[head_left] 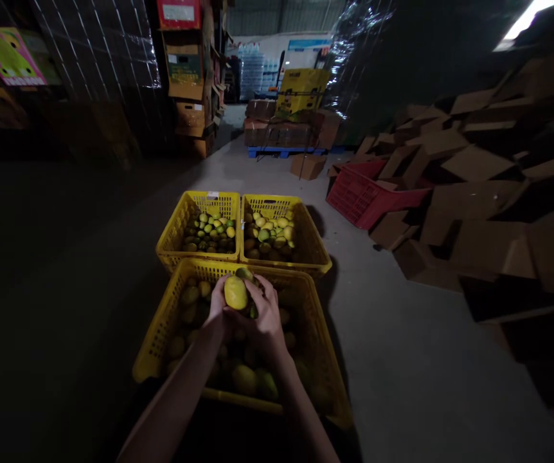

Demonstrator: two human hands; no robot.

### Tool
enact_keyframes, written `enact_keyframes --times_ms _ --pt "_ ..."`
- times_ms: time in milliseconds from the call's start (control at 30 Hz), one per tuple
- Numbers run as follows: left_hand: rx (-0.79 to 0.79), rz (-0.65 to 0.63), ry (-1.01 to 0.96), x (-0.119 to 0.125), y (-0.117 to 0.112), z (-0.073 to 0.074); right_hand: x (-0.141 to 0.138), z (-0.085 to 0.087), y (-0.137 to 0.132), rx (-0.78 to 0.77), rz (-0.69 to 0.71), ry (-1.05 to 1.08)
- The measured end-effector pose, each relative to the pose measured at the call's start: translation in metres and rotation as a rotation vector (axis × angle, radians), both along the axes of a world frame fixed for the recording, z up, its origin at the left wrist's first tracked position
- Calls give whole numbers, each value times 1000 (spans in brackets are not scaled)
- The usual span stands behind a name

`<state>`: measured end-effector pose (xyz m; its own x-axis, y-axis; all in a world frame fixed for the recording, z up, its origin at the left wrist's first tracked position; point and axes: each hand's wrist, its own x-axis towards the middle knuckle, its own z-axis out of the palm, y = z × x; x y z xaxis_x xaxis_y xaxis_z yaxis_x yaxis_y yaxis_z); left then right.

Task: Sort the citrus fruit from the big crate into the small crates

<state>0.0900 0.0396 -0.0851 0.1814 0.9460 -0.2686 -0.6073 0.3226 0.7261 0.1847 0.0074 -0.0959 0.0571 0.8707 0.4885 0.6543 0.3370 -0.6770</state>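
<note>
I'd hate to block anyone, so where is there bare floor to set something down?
Bare floor lies between the front yellow crate and the cardboard boxes on the right; more lies between the back crates and the blue pallet. Left is too dark to judge. Crowded: the front crate, fruit inside, left hand and right hand above; also the boxes.

"What colour is the near crate (159,334)?"
"Yellow, like the fruit (236,293) above it."
"Right of the crate?"
"Red basket (357,199), brown cartons (486,247)."
"Beyond it?"
"A bright blue pallet (284,152)."
</note>
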Motion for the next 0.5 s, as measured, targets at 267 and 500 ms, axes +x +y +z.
enact_keyframes --times_ms 267,500 --pt "95 92 -5 -5 17 12 1 12 -2 145 -7 172" --pt "321 141 10 -15 17 16 23 28 -3 239 -115 190"
